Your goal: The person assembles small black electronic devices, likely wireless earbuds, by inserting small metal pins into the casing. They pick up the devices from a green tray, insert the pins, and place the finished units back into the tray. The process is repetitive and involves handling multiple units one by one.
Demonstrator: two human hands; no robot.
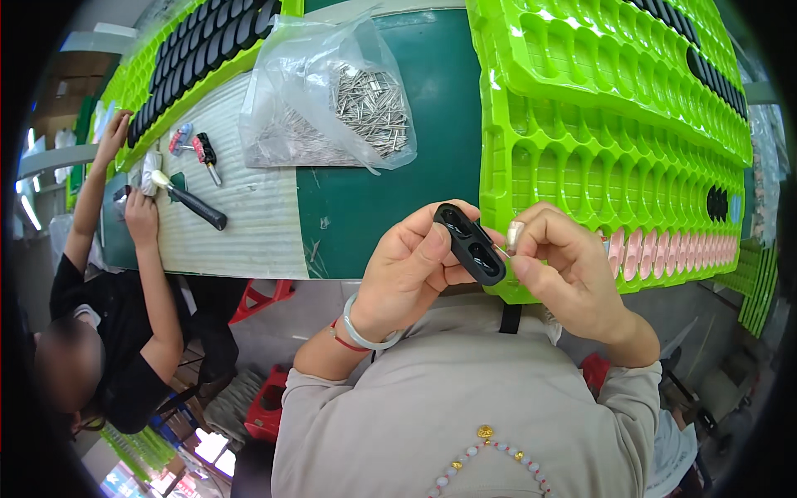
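The person's left hand (407,261) held a small black case (479,256) between thumb and fingers, in front of the body at the table's near edge. The case was oblong and round-ended, tilted, with two glossy wells facing up. The right hand (573,274), a pale wrap (515,237) around one finger, pinched a thin metal pin (503,251) at the case's long side; whether its tip was inside could not be told. Beyond lay a dark green tabletop (440,70) with a pale ribbed mat (261,228), a clear bag (286,91) of metal pins and a black-handled tool (198,207). Bright green trays (496,158) stood at the right, one bearing a row of pink pieces (660,253). At the left sat a co-worker in black (108,307), near a red stool (266,407) on the grey floor.
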